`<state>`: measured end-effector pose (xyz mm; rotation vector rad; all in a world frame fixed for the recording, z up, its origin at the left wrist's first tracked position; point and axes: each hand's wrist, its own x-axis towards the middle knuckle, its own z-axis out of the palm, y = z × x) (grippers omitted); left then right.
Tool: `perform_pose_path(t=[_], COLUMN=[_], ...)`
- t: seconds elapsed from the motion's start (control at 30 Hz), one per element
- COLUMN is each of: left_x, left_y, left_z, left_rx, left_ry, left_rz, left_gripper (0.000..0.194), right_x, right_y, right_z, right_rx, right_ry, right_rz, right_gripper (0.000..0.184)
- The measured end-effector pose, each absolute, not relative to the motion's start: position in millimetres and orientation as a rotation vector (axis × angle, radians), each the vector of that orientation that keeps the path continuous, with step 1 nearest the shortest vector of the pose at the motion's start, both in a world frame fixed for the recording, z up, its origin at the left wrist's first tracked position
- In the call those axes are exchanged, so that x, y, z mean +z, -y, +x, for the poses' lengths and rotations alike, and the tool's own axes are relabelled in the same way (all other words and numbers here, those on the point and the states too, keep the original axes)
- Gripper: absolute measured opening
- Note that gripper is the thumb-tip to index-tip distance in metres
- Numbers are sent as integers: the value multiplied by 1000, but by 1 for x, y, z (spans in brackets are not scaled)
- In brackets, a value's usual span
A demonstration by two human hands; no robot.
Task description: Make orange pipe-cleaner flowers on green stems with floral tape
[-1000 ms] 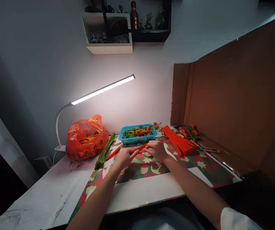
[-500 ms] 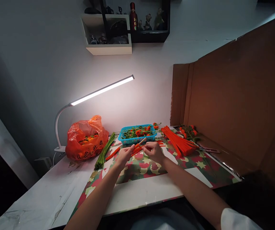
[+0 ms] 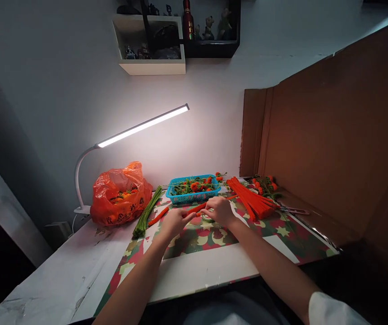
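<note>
My left hand (image 3: 175,222) is low over the patterned sheet, thumb and fingers pinched at one end of a short orange pipe cleaner (image 3: 198,215). From the other side my right hand (image 3: 219,210), fingers bent and closed, grips the same piece. Much of it is hidden by my fingers. Just behind lie more orange pipe cleaners (image 3: 195,209). Under my right fingers a small roll of pale green tape (image 3: 207,218) partly shows. To the left of my left hand rests a fuzzy orange strip (image 3: 158,216), beside a bundle of green pipe cleaners (image 3: 145,218).
A blue basket (image 3: 194,197) with orange flowers on green stems stands behind my hands. At right lie a large orange pipe cleaner bundle (image 3: 253,201), scissors (image 3: 297,211) and more flowers (image 3: 265,185). An orange plastic bag (image 3: 119,203) and lit lamp (image 3: 143,126) stand left; cardboard (image 3: 325,144) walls the right.
Both hands have come down slightly toward the table, the left one turning flatter. The thin pale stick that stuck up between my fingers no longer shows. The view has shifted a little.
</note>
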<state>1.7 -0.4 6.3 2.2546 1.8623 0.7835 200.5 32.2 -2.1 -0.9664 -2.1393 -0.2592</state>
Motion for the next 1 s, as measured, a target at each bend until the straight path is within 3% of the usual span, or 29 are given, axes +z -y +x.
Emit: perform_pose_path(t=[0.17, 0.33, 0.67, 0.8, 1.0], left_x=[2, -5, -4, -1, 6], left_y=[-3, -10, -14, -8, -1], left_z=[8, 1, -13, -17, -8], left_rx=[967, 1128, 1132, 920, 798], left_ry=[-1973, -1847, -1363, -1382, -1668], left_rz=[2017, 1867, 1974, 2251, 2411], left_gripper=[58, 57, 52, 53, 51], right_x=[-5, -2, -7, -9, -8], right_y=[-27, -19, -39, -43, -35], right_z=[192, 187, 193, 204, 199], right_rx=[-333, -175, 791, 622, 102], right_ry=[2082, 2097, 2050, 2124, 2097], right_rz=[-939, -816, -890, -1037, -1161], right_gripper=[32, 28, 48, 41, 28])
